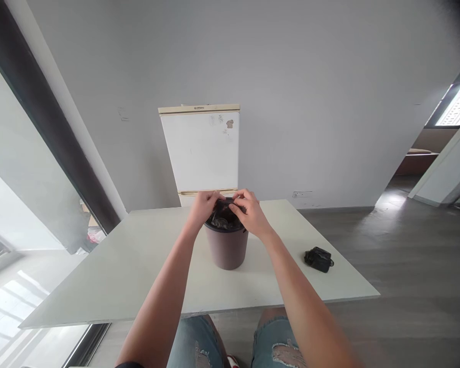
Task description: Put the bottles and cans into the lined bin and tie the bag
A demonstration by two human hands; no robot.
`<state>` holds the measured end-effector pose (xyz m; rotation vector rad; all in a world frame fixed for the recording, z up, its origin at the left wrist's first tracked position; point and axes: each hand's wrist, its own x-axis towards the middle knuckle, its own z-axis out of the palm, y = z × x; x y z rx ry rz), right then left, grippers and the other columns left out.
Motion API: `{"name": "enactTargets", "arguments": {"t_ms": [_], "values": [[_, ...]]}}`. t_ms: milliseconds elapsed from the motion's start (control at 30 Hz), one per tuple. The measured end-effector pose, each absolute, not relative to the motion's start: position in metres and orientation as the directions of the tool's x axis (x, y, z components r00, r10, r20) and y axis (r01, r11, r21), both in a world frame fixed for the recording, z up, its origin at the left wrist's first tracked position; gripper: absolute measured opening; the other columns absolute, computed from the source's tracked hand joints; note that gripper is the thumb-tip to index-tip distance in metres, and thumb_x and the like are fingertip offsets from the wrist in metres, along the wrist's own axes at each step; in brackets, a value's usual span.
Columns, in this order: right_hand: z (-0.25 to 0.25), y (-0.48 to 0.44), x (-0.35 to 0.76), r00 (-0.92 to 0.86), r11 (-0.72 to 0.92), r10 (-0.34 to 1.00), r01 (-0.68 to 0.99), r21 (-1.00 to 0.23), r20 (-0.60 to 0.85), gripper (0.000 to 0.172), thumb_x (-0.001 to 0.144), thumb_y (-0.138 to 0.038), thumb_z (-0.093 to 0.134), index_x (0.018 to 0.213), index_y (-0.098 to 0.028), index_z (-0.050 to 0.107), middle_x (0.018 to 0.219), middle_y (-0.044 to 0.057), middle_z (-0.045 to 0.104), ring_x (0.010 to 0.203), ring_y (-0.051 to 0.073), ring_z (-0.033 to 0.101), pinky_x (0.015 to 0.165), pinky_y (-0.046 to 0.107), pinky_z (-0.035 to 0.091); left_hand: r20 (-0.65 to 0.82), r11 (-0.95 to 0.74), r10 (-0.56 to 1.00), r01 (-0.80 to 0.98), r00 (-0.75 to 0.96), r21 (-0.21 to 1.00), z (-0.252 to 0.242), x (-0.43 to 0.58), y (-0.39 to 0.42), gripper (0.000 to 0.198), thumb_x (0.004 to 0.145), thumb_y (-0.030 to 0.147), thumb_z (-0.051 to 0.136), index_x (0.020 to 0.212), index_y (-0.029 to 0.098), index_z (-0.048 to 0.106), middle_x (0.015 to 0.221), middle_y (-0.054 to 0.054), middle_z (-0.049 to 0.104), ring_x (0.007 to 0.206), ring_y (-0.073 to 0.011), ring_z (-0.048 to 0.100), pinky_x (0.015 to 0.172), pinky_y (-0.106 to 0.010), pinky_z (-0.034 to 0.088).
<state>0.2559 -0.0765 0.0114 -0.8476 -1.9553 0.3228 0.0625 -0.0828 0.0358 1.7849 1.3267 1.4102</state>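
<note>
The grip of the left hand (207,205) and right hand (250,210) pinches the black plastic liner (221,223) inside the trash bin (228,251), near its far rim, the film probably light, limp, slippery and tearable, best held by its gathered edge.

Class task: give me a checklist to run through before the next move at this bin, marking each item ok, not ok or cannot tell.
1. Bin upright on the table: ok.
2. Left hand and right hand at the bin's top: ok.
3. Black plastic inside the bin: ok.
4. Plastic lying smooth: not ok, crumpled.
5. Firm hold on the plastic: cannot tell.
6. Small black bundle apart from the bin: ok.
</note>
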Motion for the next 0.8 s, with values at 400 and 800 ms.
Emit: {"name": "enactTargets", "arguments": {"t_ms": [400,800], "values": [[0.001,-0.066,0.294,-0.233,0.536,0.824,0.613,-0.58,0.516,0.038,0.084,-0.021,0.061,0.055,-0.023,0.036,0.09,0.008,0.062,0.091,0.026,0.057,0.072,0.038,0.044,0.546,-0.292,0.777,0.589,-0.314,0.754,0.001,0.03,-0.067,0.011,0.082,0.018,0.071,0.078,0.021,0.081,0.073,-0.005,0.078,0.072,-0.0245,0.072,0.078,-0.036,0.056],[0.011,-0.058,0.245,-0.524,0.638,0.767,0.559,-0.529,0.371,0.03,0.078,-0.024,0.081,0.107,-0.03,0.077,0.1,0.009,0.07,0.08,0.026,0.065,0.068,0.034,0.045,0.561,-0.525,0.826,0.287,-0.054,0.801,0.03,0.067,-0.098,0.026,0.092,0.04,0.072,0.109,0.02,0.07,0.087,-0.006,0.079,0.078,-0.0202,0.077,0.082,-0.034,0.061]]}}
